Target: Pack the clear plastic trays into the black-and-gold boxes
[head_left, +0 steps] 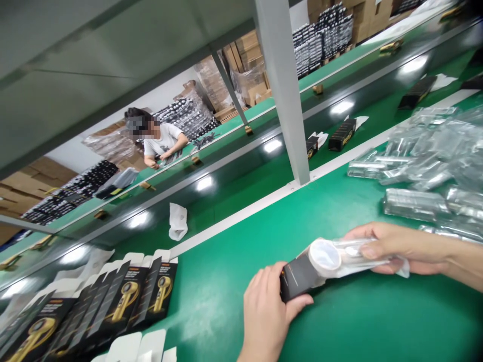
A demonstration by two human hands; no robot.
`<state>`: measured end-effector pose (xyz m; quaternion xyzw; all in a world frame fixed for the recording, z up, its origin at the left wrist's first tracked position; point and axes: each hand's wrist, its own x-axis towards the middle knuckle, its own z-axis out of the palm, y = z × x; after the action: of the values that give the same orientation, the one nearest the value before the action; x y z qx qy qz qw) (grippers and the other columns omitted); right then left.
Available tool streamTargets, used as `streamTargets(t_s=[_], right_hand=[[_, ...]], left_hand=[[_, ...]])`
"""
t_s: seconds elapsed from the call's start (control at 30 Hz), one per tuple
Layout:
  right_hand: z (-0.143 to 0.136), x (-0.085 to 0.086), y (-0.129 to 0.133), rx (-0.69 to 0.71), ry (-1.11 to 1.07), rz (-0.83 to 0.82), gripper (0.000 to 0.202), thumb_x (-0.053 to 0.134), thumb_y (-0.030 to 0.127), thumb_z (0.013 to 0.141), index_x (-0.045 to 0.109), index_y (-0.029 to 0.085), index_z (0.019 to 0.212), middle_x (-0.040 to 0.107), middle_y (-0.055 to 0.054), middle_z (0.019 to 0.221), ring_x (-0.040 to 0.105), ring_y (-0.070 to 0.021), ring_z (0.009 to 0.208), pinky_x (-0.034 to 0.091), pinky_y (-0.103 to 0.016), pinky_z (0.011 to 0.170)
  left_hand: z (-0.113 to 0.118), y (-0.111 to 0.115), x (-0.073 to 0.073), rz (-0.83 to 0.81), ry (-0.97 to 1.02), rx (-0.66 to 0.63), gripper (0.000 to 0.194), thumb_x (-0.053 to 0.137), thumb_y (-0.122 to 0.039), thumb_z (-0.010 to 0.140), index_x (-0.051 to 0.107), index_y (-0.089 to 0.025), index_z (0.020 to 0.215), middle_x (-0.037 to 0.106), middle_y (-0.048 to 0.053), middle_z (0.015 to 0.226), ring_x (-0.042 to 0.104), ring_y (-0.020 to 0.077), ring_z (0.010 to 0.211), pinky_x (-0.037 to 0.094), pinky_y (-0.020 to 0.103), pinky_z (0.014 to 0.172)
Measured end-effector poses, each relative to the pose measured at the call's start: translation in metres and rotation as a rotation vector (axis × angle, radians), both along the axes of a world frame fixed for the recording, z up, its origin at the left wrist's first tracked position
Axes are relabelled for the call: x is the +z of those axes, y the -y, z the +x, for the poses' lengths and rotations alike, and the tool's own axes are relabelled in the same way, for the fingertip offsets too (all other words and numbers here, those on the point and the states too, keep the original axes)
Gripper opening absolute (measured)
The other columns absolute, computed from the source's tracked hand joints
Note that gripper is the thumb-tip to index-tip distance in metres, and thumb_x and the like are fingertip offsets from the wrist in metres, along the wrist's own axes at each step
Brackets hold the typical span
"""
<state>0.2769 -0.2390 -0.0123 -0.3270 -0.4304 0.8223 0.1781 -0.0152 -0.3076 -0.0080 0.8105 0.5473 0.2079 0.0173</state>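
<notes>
The head view shows a small black box (298,279) gripped at its closed end by the left hand (269,306), fingers wrapped round it just above the green table (234,296). A clear plastic tray (350,259) with a round white-capped end is pinched in the closed fingers of the right hand (400,249), and its round end is held at the open mouth of the box, between the two hands. Whether the tray has entered the box at all cannot be told; most of its length is plainly outside. As a judgement, one insertion is barely begun, with nearly the whole slide-in and the closing of the flap left. Beyond the right hand, a heap of clear trays (426,166) lies unfilled into boxes. To the left of the left hand, a row of printed black cartons (109,301) with gold pictures is stacked, flaps open. Farther off, past the upright post (287,100), single black boxes (341,134) are spread on the conveyor belt (241,186), and another person (160,138) is seated at the far side.
</notes>
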Motion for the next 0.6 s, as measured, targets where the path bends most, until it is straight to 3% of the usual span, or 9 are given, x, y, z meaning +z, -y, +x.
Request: streamTargets(t_s=[0.3,0.5,0.6], right_hand=[[-0.022,0.001,0.016,-0.026,-0.013,0.032,0.047,0.074,0.042,0.074,0.063,0.014,0.11,0.052,0.001,0.07,0.038,-0.0037,0.051,0.02,-0.017,0.043],[-0.02,0.01,0.011,0.095,0.228,0.256,0.038,0.072,0.044,0.076,0.065,0.019,0.104,0.055,0.004,0.065,0.042,-0.0067,0.053,0.026,-0.018,0.046],[-0.024,0.016,0.015,0.122,0.363,0.389,0.027,0.072,0.032,0.073,0.069,0.022,0.098,0.062,0.003,0.071,0.049,-0.0098,0.059,0.031,-0.019,0.049]], left_hand=[[-0.012,0.005,-0.007,0.114,0.107,0.015,0.06,0.051,-0.07,0.073,0.053,-0.02,0.106,0.069,0.005,0.087,0.066,0.0195,0.074,0.052,0.029,0.062],[-0.008,0.01,-0.009,0.155,0.083,-0.022,0.063,0.044,-0.073,0.073,0.054,-0.02,0.105,0.069,0.005,0.087,0.066,0.019,0.073,0.052,0.03,0.062],[0.002,0.011,-0.008,0.201,0.008,-0.123,0.065,0.043,-0.073,0.074,0.054,-0.017,0.105,0.07,0.006,0.086,0.066,0.0195,0.072,0.051,0.032,0.063]])
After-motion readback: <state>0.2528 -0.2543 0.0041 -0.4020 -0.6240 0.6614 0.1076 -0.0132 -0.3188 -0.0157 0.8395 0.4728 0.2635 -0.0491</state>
